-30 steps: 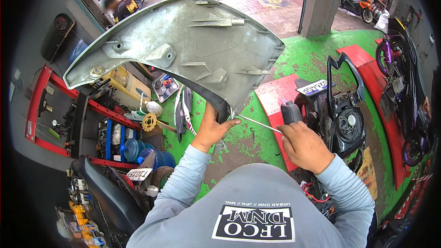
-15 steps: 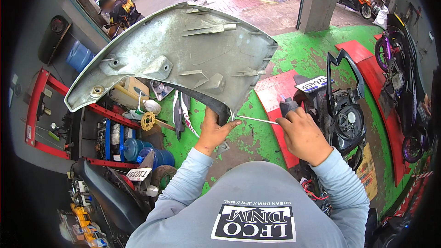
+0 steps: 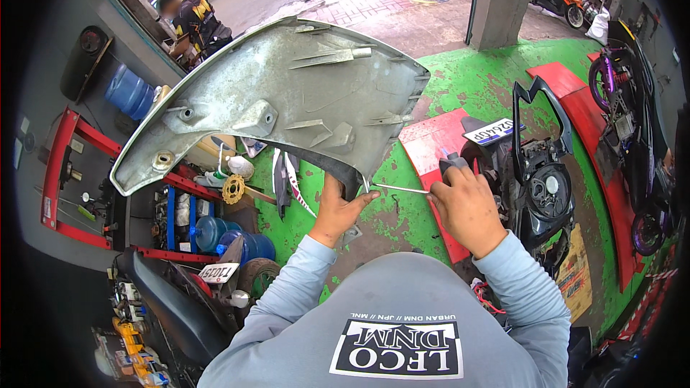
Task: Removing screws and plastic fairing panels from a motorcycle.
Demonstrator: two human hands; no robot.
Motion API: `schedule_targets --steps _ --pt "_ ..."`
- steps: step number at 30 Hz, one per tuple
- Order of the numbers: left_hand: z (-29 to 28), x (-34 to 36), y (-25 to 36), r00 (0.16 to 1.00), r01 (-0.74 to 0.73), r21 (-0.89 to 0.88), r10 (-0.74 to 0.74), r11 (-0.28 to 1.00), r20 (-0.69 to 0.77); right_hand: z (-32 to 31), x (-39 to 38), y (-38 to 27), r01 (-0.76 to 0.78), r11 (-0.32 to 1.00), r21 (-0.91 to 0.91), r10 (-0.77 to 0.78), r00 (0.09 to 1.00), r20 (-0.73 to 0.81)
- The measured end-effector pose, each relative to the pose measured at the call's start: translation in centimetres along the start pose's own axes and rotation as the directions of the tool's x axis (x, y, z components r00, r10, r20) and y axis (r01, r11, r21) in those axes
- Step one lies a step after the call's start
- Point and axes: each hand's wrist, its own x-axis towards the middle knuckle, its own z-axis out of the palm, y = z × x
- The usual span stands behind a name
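A large grey motorcycle fairing panel (image 3: 237,86) is held up in front of me, its inner side with mounting bosses and ribs facing me. My left hand (image 3: 336,212) grips its lower corner, thumb on the near side; the fingers behind are partly hidden. My right hand (image 3: 468,212) is closed around a screwdriver (image 3: 402,188) with a dark handle. The metal shaft points left, its tip at the small tab on the panel's lower corner, close to my left thumb.
A partly stripped motorcycle (image 3: 546,187) stands at right beside a red ramp (image 3: 435,147). Further right is another motorcycle (image 3: 625,129). At left are a red metal frame (image 3: 65,144), blue water jugs (image 3: 248,246) and a black seat (image 3: 169,302). A person (image 3: 198,25) sits beyond the doorway.
The panel has tilted, its left end swinging down and slightly right and its top edge lowering. My hands keep their grips, and the screwdriver tip stays at the corner tab.
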Motion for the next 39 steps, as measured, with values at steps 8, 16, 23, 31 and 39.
schedule_targets --steps 8,16,23,31,39 --pt "0.5 -0.3 -0.7 0.999 0.043 0.016 -0.043 0.999 -0.007 0.5 -0.1 0.5 -0.038 0.999 0.024 0.036 0.996 0.084" --pt "1.4 -0.2 -0.3 1.000 0.000 -0.076 0.000 0.997 -0.007 0.4 0.2 0.7 0.049 0.998 -0.033 -0.050 0.999 -0.022" --pt "1.8 -0.3 -0.2 1.000 0.015 -0.079 -0.016 0.997 -0.009 0.4 0.0 0.9 0.007 0.994 0.108 -0.018 0.995 0.103" --pt "2.1 -0.6 -0.6 1.000 0.009 -0.056 -0.010 0.998 -0.013 1.2 0.3 1.1 0.088 0.995 -0.039 -0.086 0.996 0.039" --pt "2.4 -1.1 -1.2 0.998 0.046 -0.022 -0.046 0.999 -0.034 2.4 1.0 1.0 -0.011 0.958 0.286 -0.017 0.995 0.098"
